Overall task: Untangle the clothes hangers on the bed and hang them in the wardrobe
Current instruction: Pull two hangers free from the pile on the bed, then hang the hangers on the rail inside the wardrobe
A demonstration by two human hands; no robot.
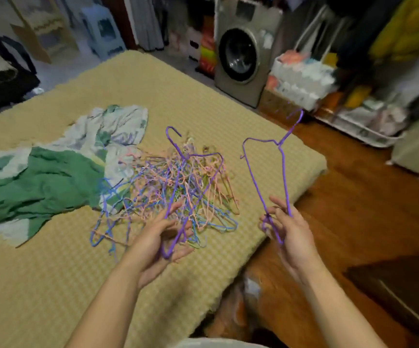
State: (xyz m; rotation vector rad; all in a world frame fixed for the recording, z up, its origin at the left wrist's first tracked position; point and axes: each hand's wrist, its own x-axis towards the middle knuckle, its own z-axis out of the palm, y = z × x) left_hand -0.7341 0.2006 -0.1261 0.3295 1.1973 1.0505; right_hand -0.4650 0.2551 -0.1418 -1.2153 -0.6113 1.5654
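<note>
A tangled heap of thin wire hangers (178, 192) in pink, blue, purple and green lies on the yellow bed (52, 272). My left hand (160, 239) holds one purple hanger (195, 169) by its lower corner, its hook pointing away above the heap. My right hand (288, 232) grips a second purple hanger (268, 169) by one corner, lifted free of the heap beyond the bed's right edge, hook toward the far right. The wardrobe is not clearly in view.
A green and white patterned cloth (52, 177) lies crumpled on the bed left of the heap. A washing machine (243, 54) stands beyond the bed. White storage racks (328, 79) with clothes line the right. Wooden floor (354, 197) runs along the bed's right side.
</note>
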